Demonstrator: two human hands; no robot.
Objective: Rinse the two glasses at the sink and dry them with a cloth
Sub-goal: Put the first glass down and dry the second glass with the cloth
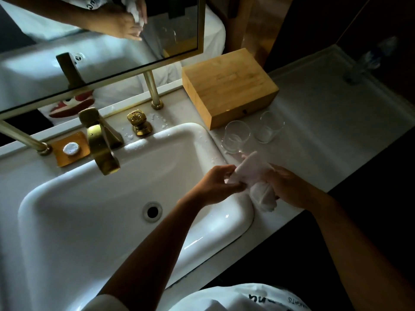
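Two clear glasses stand upright on the white counter right of the sink: the nearer glass (237, 136) beside the basin rim and the farther glass (269, 126) to its right. Just in front of them both my hands hold a white cloth (256, 176). My left hand (219, 182) pinches its left edge over the sink's right rim. My right hand (289, 187) grips the bunched part from the right. Neither hand touches a glass.
The white sink (89, 198) has a brass faucet (101, 142) and a brass knob (138, 122) behind it. A wooden box (226, 86) sits behind the glasses. A soap dish (69, 149) lies left of the faucet, under the mirror (101, 41). Water drops dot the counter (325, 122).
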